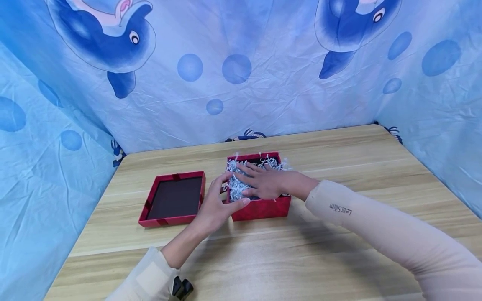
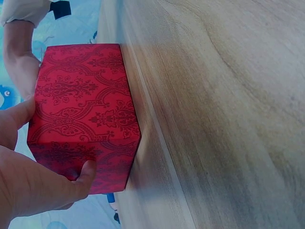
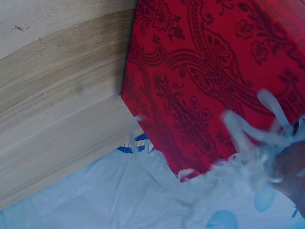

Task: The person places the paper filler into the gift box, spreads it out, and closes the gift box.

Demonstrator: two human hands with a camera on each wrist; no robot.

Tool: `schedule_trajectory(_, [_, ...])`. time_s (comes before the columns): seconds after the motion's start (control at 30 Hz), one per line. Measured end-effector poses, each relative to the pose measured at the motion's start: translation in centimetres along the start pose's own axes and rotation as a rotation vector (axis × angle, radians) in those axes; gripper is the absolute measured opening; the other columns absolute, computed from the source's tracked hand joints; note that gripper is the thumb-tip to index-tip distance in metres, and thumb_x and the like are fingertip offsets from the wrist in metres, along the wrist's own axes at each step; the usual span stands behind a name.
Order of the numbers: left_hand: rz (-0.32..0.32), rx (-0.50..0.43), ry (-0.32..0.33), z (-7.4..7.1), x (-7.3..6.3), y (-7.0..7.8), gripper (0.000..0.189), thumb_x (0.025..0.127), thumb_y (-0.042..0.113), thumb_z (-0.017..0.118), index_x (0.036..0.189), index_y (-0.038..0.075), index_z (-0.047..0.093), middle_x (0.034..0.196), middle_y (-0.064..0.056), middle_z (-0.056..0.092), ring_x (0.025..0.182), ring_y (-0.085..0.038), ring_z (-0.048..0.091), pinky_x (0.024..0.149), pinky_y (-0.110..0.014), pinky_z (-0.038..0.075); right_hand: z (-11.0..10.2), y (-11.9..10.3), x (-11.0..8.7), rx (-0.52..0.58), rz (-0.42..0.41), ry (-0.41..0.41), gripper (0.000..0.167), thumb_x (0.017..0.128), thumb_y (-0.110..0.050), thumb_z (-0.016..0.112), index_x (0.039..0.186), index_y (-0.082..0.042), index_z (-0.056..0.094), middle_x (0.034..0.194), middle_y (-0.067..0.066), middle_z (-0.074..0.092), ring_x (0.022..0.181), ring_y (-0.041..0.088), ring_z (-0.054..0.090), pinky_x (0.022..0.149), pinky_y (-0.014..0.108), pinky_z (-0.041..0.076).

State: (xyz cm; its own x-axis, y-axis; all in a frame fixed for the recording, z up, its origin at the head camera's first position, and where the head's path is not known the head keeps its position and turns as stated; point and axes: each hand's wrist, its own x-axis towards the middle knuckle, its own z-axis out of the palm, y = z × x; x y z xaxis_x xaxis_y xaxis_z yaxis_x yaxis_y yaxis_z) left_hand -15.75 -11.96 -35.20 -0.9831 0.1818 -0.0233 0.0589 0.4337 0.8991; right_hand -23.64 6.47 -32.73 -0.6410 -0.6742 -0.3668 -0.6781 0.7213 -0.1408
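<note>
A red patterned box (image 1: 260,210) stands without its lid on the table, filled with pale blue shredded paper (image 1: 235,188). My left hand (image 1: 214,209) grips its near left corner. In the left wrist view the thumb lies at the top edge of the front face, and the fingers (image 2: 86,179) rest against the left side. My right hand (image 1: 265,182) lies palm down on the shreds with its fingers spread. Dark inner wall shows at the back of the box. Blurred paper strips (image 3: 252,157) stick out over the rim in the right wrist view.
Left of the box lies the red lid (image 1: 175,198), its dark inside facing up. Both rest on a wood-grain table (image 1: 339,259). A blue curtain (image 1: 263,104) with dolphins and bubbles hangs behind the table and along its sides.
</note>
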Motion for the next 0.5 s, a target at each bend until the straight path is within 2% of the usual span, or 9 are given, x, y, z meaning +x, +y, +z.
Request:
schedule_trajectory(0.33, [-0.003, 0.001, 0.009, 0.2, 0.0, -0.2, 0.087, 0.08, 0.037, 0.078, 0.15, 0.024, 0.027, 0.152, -0.003, 0.024, 0.132, -0.035, 0.04, 0.095, -0.047, 0.049, 0.8, 0.2, 1.1, 0.026, 0.001, -0.113, 0.064, 0.101, -0.052, 0.029, 0.155, -0.027, 0.003, 0.161, -0.003, -0.009, 0.147, 0.025, -0.007, 0.115, 0.058, 0.006])
schedule_trajectory(0.5, [-0.005, 0.007, 0.018, 0.3, 0.0, -0.2, 0.087, 0.08, 0.037, 0.078, 0.149, 0.024, 0.027, 0.152, -0.002, 0.025, 0.133, -0.035, 0.039, 0.095, -0.047, 0.048, 1.2, 0.4, 1.5, 0.055, -0.012, -0.143, 0.065, 0.101, -0.049, 0.034, 0.155, -0.025, 0.008, 0.162, -0.001, -0.001, 0.148, 0.024, -0.006, 0.116, 0.055, 0.007])
